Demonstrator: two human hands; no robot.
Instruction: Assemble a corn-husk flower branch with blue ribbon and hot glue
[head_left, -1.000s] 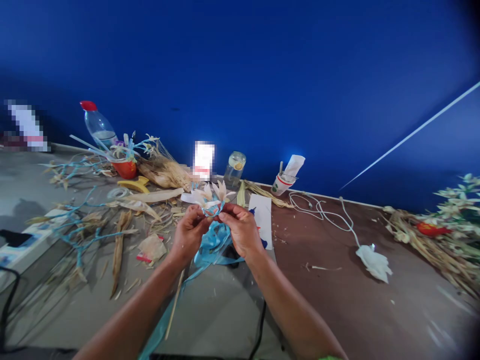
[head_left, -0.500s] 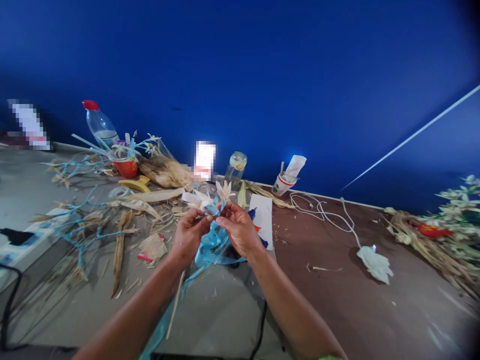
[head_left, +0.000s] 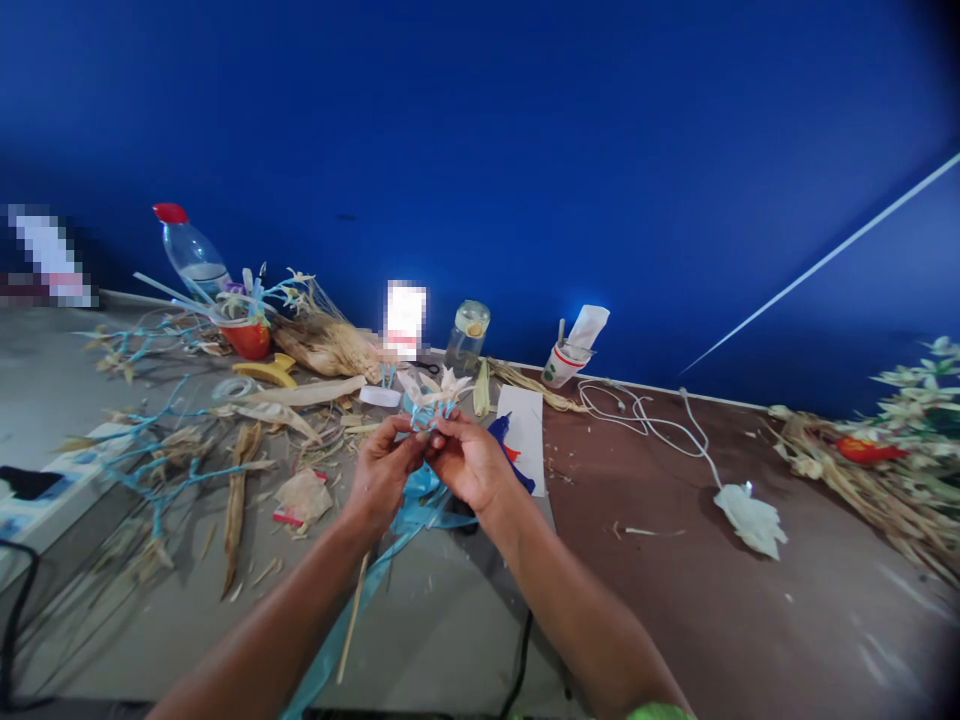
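Observation:
Close together over the table's middle, my left hand and my right hand pinch the base of a small bunch of pale husk flowers. Blue tape wraps the stems just above my fingertips. A light blue plastic strip lies bunched below the hands and trails toward the front edge. A thin straw-coloured stick slants down beneath my left forearm. Fingers hide the exact grip point. Right of my right hand, a dark blue tool, partly covered, lies on a white sheet.
Blue-wrapped branches, dry husks and a yellow tape dispenser lie at left. Behind stand a red cup, a bottle, a glass jar and a paper cup. A white cable runs right.
The flower bunch has turned more upright, showing blue-wrapped stems above the fingers. My right hand has shifted slightly left and its fingers have curled more. The view has moved a little.

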